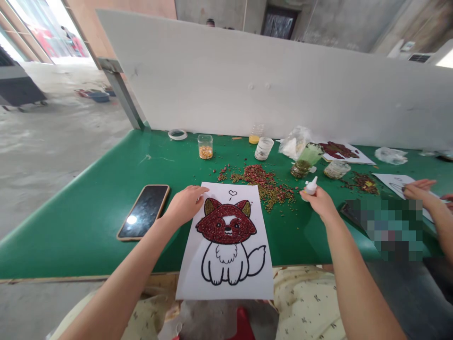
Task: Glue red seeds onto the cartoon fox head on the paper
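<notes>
In front of me lies a white paper sheet point(191, 269) with a drawing of a seated fox-like animal, its lower edge jutting past the table's front. Dark red beans cover the head, and greenish ones fill the ears; body and tail are bare outline. My left hand point(186, 204) has curled fingers at the sheet's upper left edge, seemingly pinching it. To the right of the sheet, my right hand point(321, 204) is closed around a small white glue bottle point(311, 186), nozzle up. Loose red and green beans point(264, 184) are spread between the sheet and this hand.
A phone point(144, 212) lies left of the sheet. Behind stand a cup of corn kernels point(205, 147), a plastic cup point(264, 148), a tipped jar point(304, 163) and a tape roll point(177, 134). A white panel point(247, 75) closes the back. At right, another person's hand point(421, 191) touches paper.
</notes>
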Available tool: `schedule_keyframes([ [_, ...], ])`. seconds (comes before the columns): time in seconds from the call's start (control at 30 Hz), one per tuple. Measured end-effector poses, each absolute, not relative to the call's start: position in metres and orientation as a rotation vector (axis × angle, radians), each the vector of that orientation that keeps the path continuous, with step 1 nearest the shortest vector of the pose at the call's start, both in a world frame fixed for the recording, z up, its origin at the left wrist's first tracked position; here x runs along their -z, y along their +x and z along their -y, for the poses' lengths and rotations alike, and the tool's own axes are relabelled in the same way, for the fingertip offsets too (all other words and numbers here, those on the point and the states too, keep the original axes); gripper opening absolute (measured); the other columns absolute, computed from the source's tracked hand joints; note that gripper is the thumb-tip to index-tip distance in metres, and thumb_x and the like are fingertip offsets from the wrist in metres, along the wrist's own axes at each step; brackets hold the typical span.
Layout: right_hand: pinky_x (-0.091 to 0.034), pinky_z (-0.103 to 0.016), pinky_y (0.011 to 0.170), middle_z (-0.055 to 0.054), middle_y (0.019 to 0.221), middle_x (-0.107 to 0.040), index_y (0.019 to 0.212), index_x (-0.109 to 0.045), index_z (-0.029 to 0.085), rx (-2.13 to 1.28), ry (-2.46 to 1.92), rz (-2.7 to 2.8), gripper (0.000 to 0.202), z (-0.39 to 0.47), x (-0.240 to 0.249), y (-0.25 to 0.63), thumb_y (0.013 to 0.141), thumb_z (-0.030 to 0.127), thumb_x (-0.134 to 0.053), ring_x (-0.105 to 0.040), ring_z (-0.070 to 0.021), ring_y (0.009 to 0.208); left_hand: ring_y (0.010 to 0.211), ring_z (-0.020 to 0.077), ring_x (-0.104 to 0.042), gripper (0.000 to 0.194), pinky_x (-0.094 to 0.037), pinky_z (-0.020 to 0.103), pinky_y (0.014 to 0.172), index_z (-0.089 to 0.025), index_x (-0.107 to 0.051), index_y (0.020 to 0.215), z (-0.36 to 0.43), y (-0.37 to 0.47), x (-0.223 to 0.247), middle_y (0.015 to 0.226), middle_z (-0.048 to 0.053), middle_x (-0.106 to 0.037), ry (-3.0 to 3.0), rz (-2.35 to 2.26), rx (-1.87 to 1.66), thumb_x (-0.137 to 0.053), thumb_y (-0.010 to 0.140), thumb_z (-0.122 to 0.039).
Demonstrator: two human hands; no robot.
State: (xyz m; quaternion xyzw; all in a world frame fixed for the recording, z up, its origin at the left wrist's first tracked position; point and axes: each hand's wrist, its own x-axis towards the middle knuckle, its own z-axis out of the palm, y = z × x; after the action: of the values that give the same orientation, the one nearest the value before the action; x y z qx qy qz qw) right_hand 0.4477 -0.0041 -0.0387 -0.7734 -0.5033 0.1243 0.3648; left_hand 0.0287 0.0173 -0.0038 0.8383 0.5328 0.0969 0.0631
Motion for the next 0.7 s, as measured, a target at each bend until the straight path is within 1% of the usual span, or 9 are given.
schedule_keyframes([
  [0.1, -0.042, -0.030, 0.061, -0.007, 0.079, -0.066, 0.100, -0.058, 0.018, -0.231, -1.988, 1.374, 0.046, 0.009, 0.017, 0.419, 0.077, 0.057, -0.049, -0.059, -0.0206, 0.066, 0.106, 0.0234, -0.056, 0.042, -0.047, 0.035, 0.083, -0.019, -0.050, 0.126, -0.013, 0.035, 0.002, 0.113, 0.007, -0.063, 2.538, -1.635, -0.360, -0.034, 0.087, -0.018],
  [0.17, -0.041, -0.029, 0.060, -0.008, 0.080, -0.066, 0.107, -0.055, 0.019, -0.195, -1.910, 1.449, 0.048, 0.013, 0.006, 0.394, 0.081, 0.057, -0.042, -0.059, -0.0207, 0.066, 0.106, 0.0232, -0.055, 0.045, -0.046, 0.036, 0.086, -0.018, -0.045, 0.130, -0.009, 0.043, 0.002, 0.117, 0.008, -0.060, 2.572, -1.616, -0.446, -0.033, 0.086, -0.016],
  [0.23, -0.039, -0.028, 0.056, -0.007, 0.077, -0.065, 0.112, -0.047, 0.018, -0.200, -1.861, 1.513, 0.047, 0.016, 0.000, 0.370, 0.083, 0.056, -0.041, -0.058, -0.0209, 0.062, 0.106, 0.0231, -0.054, 0.046, -0.045, 0.038, 0.090, -0.017, -0.042, 0.132, -0.005, 0.053, 0.003, 0.122, 0.009, -0.057, 2.624, -1.562, -0.527, -0.033, 0.087, -0.015],
  [0.33, -0.037, -0.027, 0.053, -0.004, 0.076, -0.063, 0.108, -0.042, 0.020, -0.256, -1.774, 1.647, 0.037, 0.022, -0.002, 0.337, 0.085, 0.048, -0.040, -0.058, -0.0200, 0.058, 0.114, 0.0243, -0.049, 0.048, -0.041, 0.040, 0.096, -0.018, -0.037, 0.136, 0.003, 0.069, 0.005, 0.132, 0.010, -0.049, 2.705, -1.477, -0.616, -0.035, 0.088, -0.016],
  [0.47, -0.036, -0.025, 0.054, -0.002, 0.078, -0.062, 0.097, -0.045, 0.023, -0.242, -1.624, 1.854, 0.026, 0.034, -0.004, 0.301, 0.083, 0.044, -0.048, -0.057, -0.0166, 0.059, 0.130, 0.0263, -0.033, 0.053, -0.031, 0.042, 0.105, -0.020, -0.029, 0.140, 0.015, 0.088, 0.006, 0.145, 0.010, -0.035, 2.841, -1.324, -0.742, -0.042, 0.090, -0.023],
  [0.53, -0.037, -0.024, 0.055, -0.002, 0.081, -0.062, 0.095, -0.048, 0.023, -0.243, -1.538, 1.895, 0.023, 0.038, -0.007, 0.288, 0.083, 0.043, -0.051, -0.056, -0.0151, 0.061, 0.131, 0.0261, -0.032, 0.051, -0.029, 0.043, 0.106, -0.019, -0.032, 0.138, 0.019, 0.094, 0.006, 0.143, 0.010, -0.038, 2.867, -1.174, -0.788, -0.045, 0.090, -0.027],
  [0.57, -0.038, -0.024, 0.057, -0.002, 0.083, -0.061, 0.094, -0.049, 0.023, -0.246, -1.495, 1.898, 0.023, 0.040, -0.009, 0.282, 0.082, 0.042, -0.053, -0.056, -0.0147, 0.063, 0.128, 0.0258, -0.036, 0.047, -0.030, 0.043, 0.105, -0.018, -0.037, 0.135, 0.021, 0.097, 0.006, 0.139, 0.011, -0.043, 2.846, -1.112, -0.808, -0.046, 0.090, -0.028],
  [0.63, -0.039, -0.024, 0.059, -0.003, 0.083, -0.060, 0.094, -0.051, 0.022, -0.262, -1.419, 1.890, 0.024, 0.043, -0.013, 0.274, 0.081, 0.042, -0.056, -0.054, -0.0145, 0.067, 0.116, 0.0252, -0.047, 0.035, -0.039, 0.041, 0.097, -0.016, -0.050, 0.121, 0.022, 0.101, 0.004, 0.123, 0.012, -0.056, 2.732, -1.048, -0.863, -0.048, 0.089, -0.030],
  [0.7, -0.040, -0.025, 0.061, -0.003, 0.082, -0.058, 0.095, -0.054, 0.022, -0.306, -1.353, 1.893, 0.025, 0.045, -0.017, 0.268, 0.081, 0.041, -0.058, -0.053, -0.0144, 0.068, 0.100, 0.0232, -0.054, 0.022, -0.046, 0.038, 0.086, -0.016, -0.057, 0.105, 0.022, 0.103, 0.003, 0.105, 0.011, -0.062, 2.557, -1.033, -0.942, -0.051, 0.087, -0.029],
])
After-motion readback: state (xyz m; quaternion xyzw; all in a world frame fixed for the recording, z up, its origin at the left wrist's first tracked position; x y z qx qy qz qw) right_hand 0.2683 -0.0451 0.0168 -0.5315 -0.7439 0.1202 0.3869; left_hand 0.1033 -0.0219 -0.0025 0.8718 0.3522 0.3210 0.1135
